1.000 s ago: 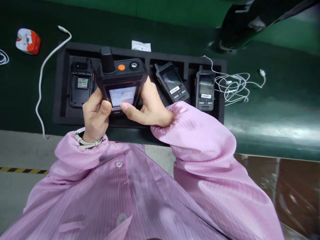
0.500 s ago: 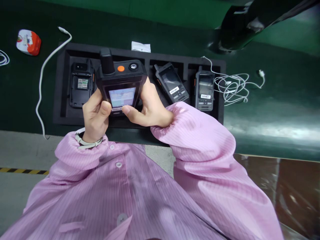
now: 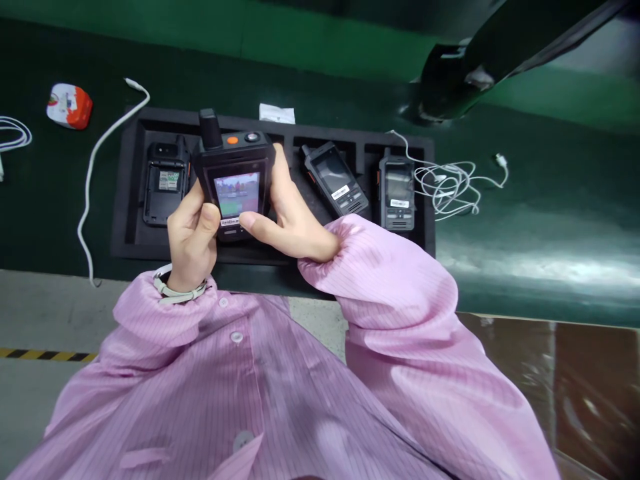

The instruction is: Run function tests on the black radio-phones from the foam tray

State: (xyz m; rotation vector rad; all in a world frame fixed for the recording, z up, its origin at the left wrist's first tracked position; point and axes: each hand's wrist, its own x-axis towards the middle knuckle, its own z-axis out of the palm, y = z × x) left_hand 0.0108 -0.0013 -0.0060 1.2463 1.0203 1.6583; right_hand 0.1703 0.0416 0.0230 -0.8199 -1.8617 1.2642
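Note:
I hold a black handheld radio (image 3: 234,175) with a stub antenna, an orange top button and a lit colour screen, just above a black foam tray (image 3: 127,200). My left hand (image 3: 190,240) grips its lower left side, thumb by the screen's edge. My right hand (image 3: 290,220) wraps its right side, thumb resting below the screen. Both sleeves are pink striped. In the tray lie an open-backed radio (image 3: 165,183) at left and two more radios (image 3: 336,180) (image 3: 399,188) at right.
The tray sits on a dark green belt (image 3: 525,220). A white cable (image 3: 95,167) curves left of the tray, coiled white cables (image 3: 445,183) lie to its right. A red-and-white object (image 3: 70,105) is far left, a white paper slip (image 3: 276,113) behind the tray. A dark arm (image 3: 480,60) overhangs top right.
The radio's screen has changed from a pale picture to a darker coloured one. The radio and both hands sit slightly lower and farther from the camera; my grip is unchanged.

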